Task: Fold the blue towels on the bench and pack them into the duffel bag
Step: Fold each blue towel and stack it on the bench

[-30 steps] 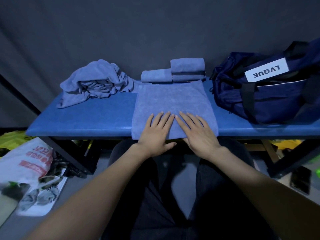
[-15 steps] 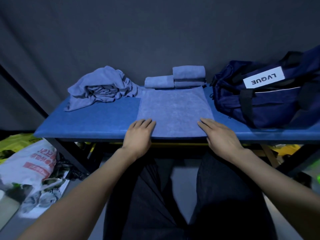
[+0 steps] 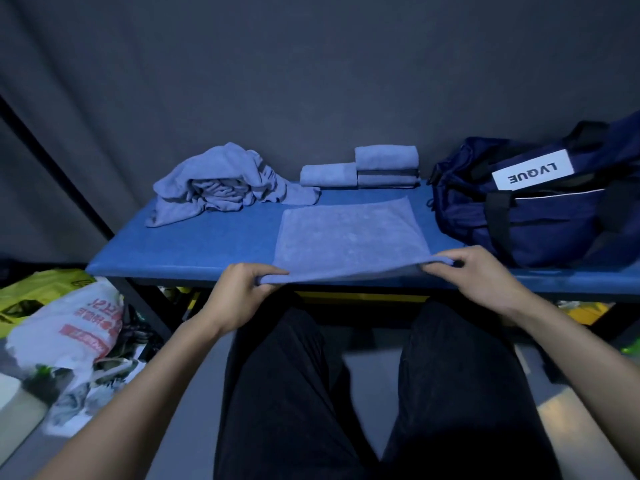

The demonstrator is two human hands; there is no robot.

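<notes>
Now the person sits in front of the blue bench [image 3: 194,247], and a flat towel [image 3: 349,233] lies spread on it. The left hand [image 3: 242,292] pinches the near left corner of this towel, and the right hand [image 3: 485,275] pinches the near right corner, so the near edge is a little lifted. At the back stand the folded towels [image 3: 384,166], beside a crumpled pile of towels [image 3: 221,185]. The duffel bag [image 3: 540,209] rests on the right end of the bench.
</notes>
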